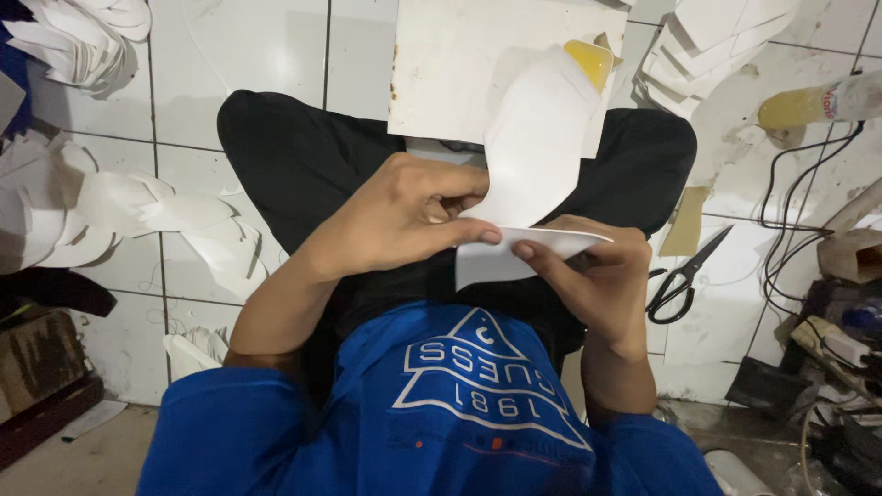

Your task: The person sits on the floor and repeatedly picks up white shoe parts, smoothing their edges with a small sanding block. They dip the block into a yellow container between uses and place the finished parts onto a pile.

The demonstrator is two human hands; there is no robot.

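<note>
Both of my hands pinch a curved white cut-out piece (537, 147) over my lap. My left hand (404, 216) grips its lower edge between thumb and fingers. My right hand (593, 276) holds the pointed lower flap from beneath, thumb on top. The piece bends upward to a tip smeared with yellow glue (591, 60). A white square board (450, 69) lies across my crossed legs in black trousers, just beyond the piece.
Piles of similar white cut-outs lie at the left (83, 211), upper left (78, 41) and upper right (707, 46) on the white tiled floor. Black scissors (684, 276) lie right of my right hand. A yellow bottle (818, 103), black cables (799, 211) and clutter sit at the right.
</note>
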